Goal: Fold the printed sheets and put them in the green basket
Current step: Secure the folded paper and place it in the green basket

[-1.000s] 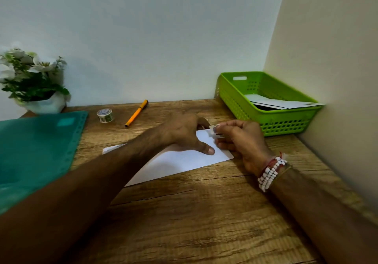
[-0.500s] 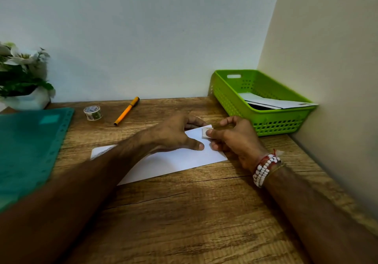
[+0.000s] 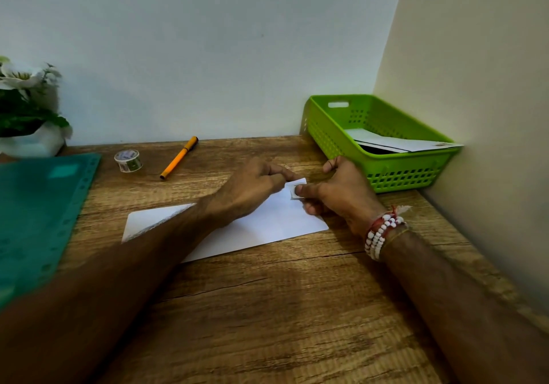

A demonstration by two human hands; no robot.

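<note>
At the centre of the frame the right hand [image 3: 338, 193] pinches a small piece of tape [image 3: 292, 191] under its thumb, pressing it onto the far right corner of the folded sheet [image 3: 261, 226]. The left hand [image 3: 252, 187] lies on the sheet just left of that corner, fingers curled and bearing down on the paper, their tips touching the tape piece; whether it grips anything I cannot tell. The sheet lies flat on the wooden table [image 3: 282, 309], slanting from mid-left up toward the hands, and the left forearm crosses over its middle. A beaded bracelet [image 3: 383, 232] circles the right wrist.

Right of the hands, in the corner of the walls, stands the green basket [image 3: 332, 134] with folded sheets [image 3: 398, 142] already inside. Up and left of the hands lie an orange pen [image 3: 178, 157] and a tape roll [image 3: 128, 160]. A teal folder [image 3: 38, 211] fills the left edge, with a potted plant [image 3: 26, 110] behind it.
</note>
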